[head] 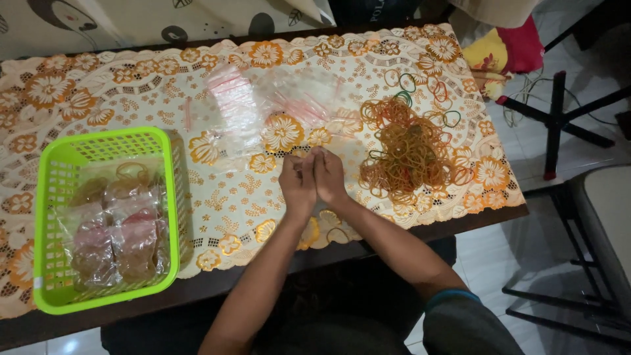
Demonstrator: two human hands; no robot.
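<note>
My left hand (pixel 297 184) and my right hand (pixel 329 176) are pressed together over the middle of the table, fingers curled. Something small seems pinched between the fingertips, but I cannot tell what. A large pile of orange and brown rubber bands (pixel 409 154) lies just right of my right hand. Several clear zip bags (pixel 263 108) lie spread just beyond my hands. A lime green plastic basket (pixel 167 197) at the left holds clear bags filled with rubber bands (pixel 118 236).
The table carries a cream lace cloth with orange flowers (pixel 85 92). A few loose green and orange bands (pixel 427 85) lie near the far right corner. A black stand (pixel 557 118) and a chair (pixel 605 223) are on the tiled floor to the right.
</note>
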